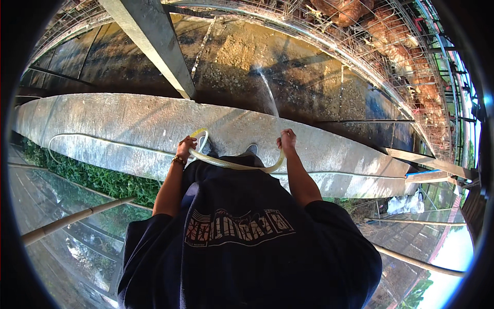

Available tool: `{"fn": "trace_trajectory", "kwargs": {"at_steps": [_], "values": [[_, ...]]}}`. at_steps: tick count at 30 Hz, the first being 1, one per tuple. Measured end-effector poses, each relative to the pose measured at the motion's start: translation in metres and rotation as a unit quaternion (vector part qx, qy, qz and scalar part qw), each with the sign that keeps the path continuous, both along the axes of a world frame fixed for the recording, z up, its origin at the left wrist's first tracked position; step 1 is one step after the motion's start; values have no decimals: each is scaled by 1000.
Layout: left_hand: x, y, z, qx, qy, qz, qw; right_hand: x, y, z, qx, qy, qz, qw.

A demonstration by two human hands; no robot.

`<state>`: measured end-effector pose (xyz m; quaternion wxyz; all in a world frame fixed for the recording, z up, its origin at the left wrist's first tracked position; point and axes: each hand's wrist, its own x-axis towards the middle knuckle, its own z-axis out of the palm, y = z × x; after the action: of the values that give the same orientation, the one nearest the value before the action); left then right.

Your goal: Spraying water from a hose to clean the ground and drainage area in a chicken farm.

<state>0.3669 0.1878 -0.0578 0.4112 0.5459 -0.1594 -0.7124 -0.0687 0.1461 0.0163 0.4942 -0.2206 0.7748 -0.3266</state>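
My right hand (pixel 287 140) grips the end of a pale yellow braided hose (pixel 231 165), and a jet of water (pixel 269 89) shoots from it. The water strikes the stained, caked surface (pixel 235 50) beneath the cages. In my left hand (pixel 186 147) is another stretch of the same hose, where it bends into a loop. Between the two hands the hose sags in front of my waist. A beaded bracelet (pixel 178 160) circles my left wrist. The hose mouth itself is hidden by my right fingers.
I stand on a concrete walkway (pixel 239 119), with hose trailing along it to both sides. A concrete post (pixel 154 42) rises ahead on the left. Brown hens (pixel 389 42) sit in wire cages (pixel 386 77) at upper right. Green plants (pixel 127 179) and a bamboo pole (pixel 77 220) lie behind me.
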Motion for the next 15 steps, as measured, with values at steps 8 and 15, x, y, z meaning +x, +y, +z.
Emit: {"fn": "trace_trajectory", "kwargs": {"at_steps": [8, 15], "values": [[27, -30, 13, 55, -28, 1, 998, 37, 12, -3, -29, -15, -22, 999], [44, -36, 6, 79, -47, -51, 994, 49, 14, 3, -48, -21, -40, 998]]}}
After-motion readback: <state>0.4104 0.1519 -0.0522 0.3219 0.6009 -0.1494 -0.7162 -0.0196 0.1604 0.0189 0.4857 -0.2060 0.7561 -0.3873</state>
